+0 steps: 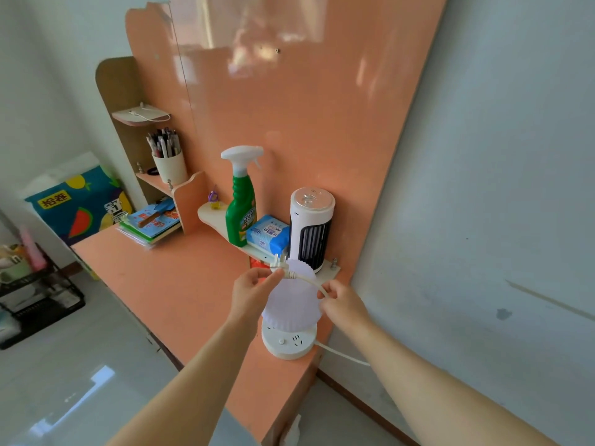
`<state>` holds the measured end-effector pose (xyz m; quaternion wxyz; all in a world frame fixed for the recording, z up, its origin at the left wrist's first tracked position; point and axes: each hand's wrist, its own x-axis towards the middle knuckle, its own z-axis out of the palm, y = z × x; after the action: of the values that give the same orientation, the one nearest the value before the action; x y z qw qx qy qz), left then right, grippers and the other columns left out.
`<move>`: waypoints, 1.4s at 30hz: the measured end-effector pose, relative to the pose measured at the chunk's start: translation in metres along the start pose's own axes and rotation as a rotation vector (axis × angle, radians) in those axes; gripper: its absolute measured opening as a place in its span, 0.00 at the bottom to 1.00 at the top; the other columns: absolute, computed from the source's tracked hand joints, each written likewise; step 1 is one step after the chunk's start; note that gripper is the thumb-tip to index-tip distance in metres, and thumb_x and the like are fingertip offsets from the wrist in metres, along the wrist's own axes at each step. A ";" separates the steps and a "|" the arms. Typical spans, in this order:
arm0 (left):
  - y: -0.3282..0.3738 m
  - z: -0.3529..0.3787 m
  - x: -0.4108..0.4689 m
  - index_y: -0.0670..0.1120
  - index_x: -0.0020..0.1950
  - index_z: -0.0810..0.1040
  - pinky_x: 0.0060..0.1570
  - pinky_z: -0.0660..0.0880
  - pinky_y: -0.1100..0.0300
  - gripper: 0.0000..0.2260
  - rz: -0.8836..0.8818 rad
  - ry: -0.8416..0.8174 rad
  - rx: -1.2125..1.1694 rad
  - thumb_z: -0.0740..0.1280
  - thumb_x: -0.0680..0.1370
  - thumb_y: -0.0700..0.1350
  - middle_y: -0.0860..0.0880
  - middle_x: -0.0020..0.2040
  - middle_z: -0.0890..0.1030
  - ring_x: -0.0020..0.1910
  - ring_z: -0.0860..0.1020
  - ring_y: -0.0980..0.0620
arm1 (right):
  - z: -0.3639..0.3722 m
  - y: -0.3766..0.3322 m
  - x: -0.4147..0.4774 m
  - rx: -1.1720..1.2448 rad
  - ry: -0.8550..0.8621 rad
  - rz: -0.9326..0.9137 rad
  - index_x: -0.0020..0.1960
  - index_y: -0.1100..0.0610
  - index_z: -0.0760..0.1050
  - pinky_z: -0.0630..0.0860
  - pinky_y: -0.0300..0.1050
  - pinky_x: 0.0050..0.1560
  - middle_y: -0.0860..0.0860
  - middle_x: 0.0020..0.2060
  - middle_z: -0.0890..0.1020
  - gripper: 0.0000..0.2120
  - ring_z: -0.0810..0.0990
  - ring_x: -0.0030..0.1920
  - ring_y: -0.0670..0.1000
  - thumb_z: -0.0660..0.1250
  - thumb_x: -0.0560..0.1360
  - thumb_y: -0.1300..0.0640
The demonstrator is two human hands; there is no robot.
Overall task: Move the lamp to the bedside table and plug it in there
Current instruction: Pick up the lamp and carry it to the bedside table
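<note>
Plug [279,263], white, pinched in left hand [254,284]; right hand [342,302] closed on white cord [310,280]. White pleated-shade lamp [291,312] on orange desk [167,284]. Advise gathering slack before lifting.

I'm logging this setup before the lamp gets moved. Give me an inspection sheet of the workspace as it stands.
Surface: orange desk, mostly bare.
Job's things: lamp at the desk corner; plug unplugged.
Clutter: spray bottle, wipes, fan, books, pen cup.
Hands: left hand pinches the plug; right hand holds the cord.
Cables: second cord runs off the lamp base.
Surroundings: wall, rack.
</note>
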<state>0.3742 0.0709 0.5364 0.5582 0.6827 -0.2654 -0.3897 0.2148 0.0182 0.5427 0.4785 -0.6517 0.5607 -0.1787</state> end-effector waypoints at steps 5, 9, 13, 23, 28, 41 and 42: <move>-0.005 0.002 -0.004 0.44 0.41 0.79 0.45 0.67 0.56 0.10 -0.001 -0.025 -0.078 0.70 0.74 0.51 0.43 0.45 0.79 0.44 0.73 0.49 | 0.003 0.003 0.002 0.089 -0.065 0.055 0.32 0.53 0.71 0.67 0.43 0.38 0.49 0.31 0.74 0.11 0.71 0.36 0.51 0.59 0.64 0.69; -0.004 0.005 -0.001 0.48 0.38 0.74 0.45 0.66 0.56 0.12 -0.057 0.006 -0.157 0.62 0.78 0.53 0.49 0.40 0.75 0.42 0.71 0.52 | 0.006 0.001 0.002 0.140 -0.060 0.049 0.30 0.54 0.68 0.63 0.42 0.35 0.48 0.28 0.69 0.10 0.67 0.34 0.50 0.59 0.62 0.69; -0.013 0.004 0.006 0.49 0.45 0.74 0.52 0.68 0.50 0.05 -0.129 0.027 -0.160 0.60 0.79 0.46 0.50 0.47 0.74 0.49 0.70 0.50 | 0.012 0.003 0.007 0.190 -0.032 0.049 0.27 0.52 0.64 0.60 0.41 0.32 0.47 0.26 0.66 0.13 0.64 0.31 0.49 0.59 0.62 0.69; -0.015 0.010 0.000 0.52 0.54 0.78 0.61 0.72 0.45 0.08 -0.100 -0.086 -0.116 0.66 0.76 0.48 0.50 0.56 0.79 0.58 0.76 0.46 | 0.008 0.014 0.001 0.351 0.013 0.072 0.33 0.56 0.64 0.58 0.42 0.34 0.51 0.29 0.63 0.10 0.61 0.32 0.49 0.59 0.66 0.69; -0.004 0.030 -0.012 0.50 0.54 0.78 0.58 0.73 0.46 0.09 -0.072 -0.119 -0.075 0.68 0.74 0.46 0.48 0.56 0.80 0.57 0.77 0.46 | -0.010 0.025 -0.017 0.387 0.055 0.045 0.34 0.57 0.65 0.59 0.42 0.35 0.53 0.32 0.66 0.08 0.63 0.34 0.50 0.61 0.67 0.68; 0.023 0.151 -0.086 0.49 0.56 0.78 0.55 0.76 0.47 0.12 -0.002 -0.426 0.018 0.70 0.73 0.48 0.48 0.55 0.81 0.54 0.80 0.48 | -0.127 0.090 -0.104 0.439 0.307 0.062 0.38 0.57 0.70 0.66 0.46 0.46 0.53 0.37 0.73 0.03 0.71 0.41 0.50 0.64 0.69 0.62; 0.024 0.161 -0.094 0.48 0.57 0.78 0.57 0.75 0.45 0.14 -0.002 -0.447 0.021 0.70 0.73 0.48 0.47 0.56 0.81 0.55 0.80 0.47 | -0.137 0.097 -0.114 0.444 0.328 0.066 0.37 0.57 0.70 0.66 0.46 0.46 0.53 0.37 0.73 0.04 0.71 0.41 0.50 0.64 0.69 0.62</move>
<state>0.1900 0.0511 0.5705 0.4781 0.5854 -0.3857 -0.5291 0.0202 0.0711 0.5624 0.5180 -0.4748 0.5985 -0.3847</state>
